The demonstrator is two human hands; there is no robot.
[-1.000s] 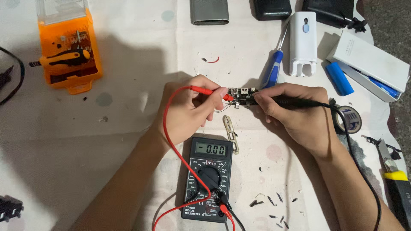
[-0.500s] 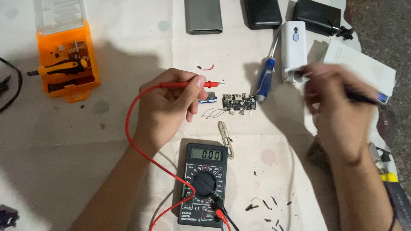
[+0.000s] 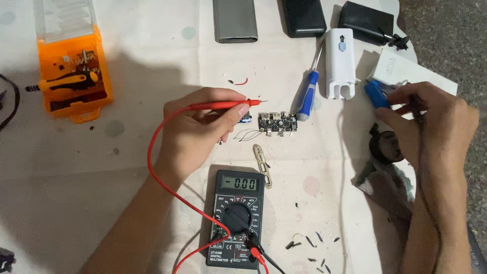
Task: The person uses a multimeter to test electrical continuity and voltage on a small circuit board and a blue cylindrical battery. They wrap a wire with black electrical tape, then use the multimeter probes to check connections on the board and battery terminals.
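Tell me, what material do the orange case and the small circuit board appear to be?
The orange case looks like glossy moulded plastic, with a clear hinged lid. The circuit board seems a dark, matte rigid laminate carrying small metal parts; its exact material cannot be told.

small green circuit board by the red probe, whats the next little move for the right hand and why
Probably bring the right hand back to the small green circuit board. It is off by the blue cylinder and appears to hold a thin dark lead, while the left hand holds the red probe near the board, and the black multimeter shows zero.
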